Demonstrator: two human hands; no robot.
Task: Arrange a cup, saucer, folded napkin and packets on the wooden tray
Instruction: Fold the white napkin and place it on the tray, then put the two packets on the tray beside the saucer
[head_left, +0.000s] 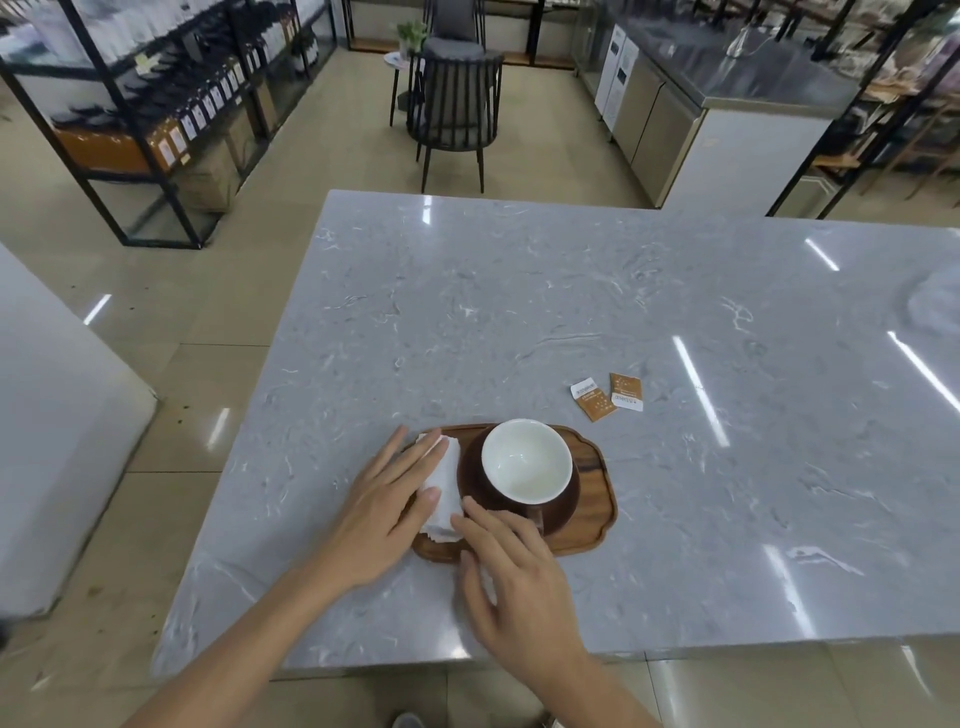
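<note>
A wooden tray (597, 514) lies near the front of the grey marble table. On it a dark saucer (569, 506) carries a cup (527, 462), brown outside and white inside. A folded white napkin (445, 488) lies on the tray's left part, beside the saucer. My left hand (387, 506) rests flat on the napkin's left side with straight fingers. My right hand (511, 577) touches the napkin's near right corner with its fingertips. Two brown-and-white packets (608, 397) lie on the table behind and to the right of the tray.
The marble table (675, 312) stretches far to the right and back. A dark chair (454, 114) stands on the floor beyond the table's far edge. Shelving stands at the left, a steel counter at the back right.
</note>
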